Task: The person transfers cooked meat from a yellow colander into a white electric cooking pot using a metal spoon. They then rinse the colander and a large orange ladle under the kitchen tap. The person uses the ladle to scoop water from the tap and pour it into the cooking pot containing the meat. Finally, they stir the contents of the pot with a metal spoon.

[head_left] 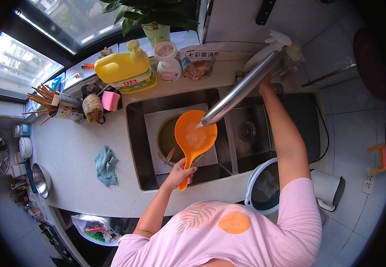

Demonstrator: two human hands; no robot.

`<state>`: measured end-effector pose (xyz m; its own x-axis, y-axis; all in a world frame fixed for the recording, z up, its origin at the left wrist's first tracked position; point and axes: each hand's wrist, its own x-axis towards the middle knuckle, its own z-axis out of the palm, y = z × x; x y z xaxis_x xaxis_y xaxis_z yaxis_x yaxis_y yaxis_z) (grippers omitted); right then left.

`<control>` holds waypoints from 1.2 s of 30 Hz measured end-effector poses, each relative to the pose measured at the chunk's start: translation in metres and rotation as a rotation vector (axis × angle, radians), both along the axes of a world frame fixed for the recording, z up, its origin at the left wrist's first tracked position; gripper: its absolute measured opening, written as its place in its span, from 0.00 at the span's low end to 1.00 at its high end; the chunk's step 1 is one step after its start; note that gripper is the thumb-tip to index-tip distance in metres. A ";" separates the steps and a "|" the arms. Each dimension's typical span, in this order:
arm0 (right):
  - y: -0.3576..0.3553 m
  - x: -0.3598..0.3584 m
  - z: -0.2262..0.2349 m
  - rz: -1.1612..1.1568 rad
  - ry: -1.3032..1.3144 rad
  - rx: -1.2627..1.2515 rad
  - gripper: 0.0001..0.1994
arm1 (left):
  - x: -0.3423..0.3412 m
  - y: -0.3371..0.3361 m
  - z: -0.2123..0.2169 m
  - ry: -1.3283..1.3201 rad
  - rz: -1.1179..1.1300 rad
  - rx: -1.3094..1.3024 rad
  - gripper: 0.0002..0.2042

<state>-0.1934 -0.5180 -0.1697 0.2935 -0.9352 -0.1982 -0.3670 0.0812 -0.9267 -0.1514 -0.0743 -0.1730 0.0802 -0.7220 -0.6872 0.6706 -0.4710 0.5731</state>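
My left hand (179,174) grips the handle of an orange plastic strainer scoop (195,135) and holds it over the left basin of a steel double sink (135,147), under the spout of a long steel tap (239,91). Water runs into the scoop. Below it sits a round pot (168,135) with murky water and a utensil in it. My right hand (265,83) reaches up to the base of the tap at the back of the sink; its fingers are mostly hidden behind the tap.
A blue-green cloth (106,164) lies on the white counter. At the back stand a yellow detergent bottle (124,66), a chopstick holder (61,104), a pink sponge (110,100), a food packet (198,62) and a spray bottle (275,44). A bin (264,187) stands by my right side.
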 end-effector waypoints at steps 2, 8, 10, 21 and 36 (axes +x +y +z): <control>-0.004 0.000 -0.007 0.009 -0.008 -0.012 0.10 | 0.000 0.000 -0.002 0.003 0.007 -0.005 0.12; -0.027 -0.018 -0.039 0.098 -0.114 0.023 0.11 | 0.001 -0.002 -0.003 0.018 0.013 -0.033 0.12; 0.004 -0.015 -0.020 0.189 -0.067 0.031 0.20 | 0.000 0.004 -0.004 0.013 0.051 -0.013 0.12; 0.215 -0.125 0.129 0.515 -0.142 0.690 0.10 | -0.007 0.016 0.078 -0.153 -0.082 -0.019 0.13; 0.423 -0.237 0.185 0.267 -1.076 0.801 0.20 | -0.147 0.021 0.234 -0.349 -0.655 -0.306 0.08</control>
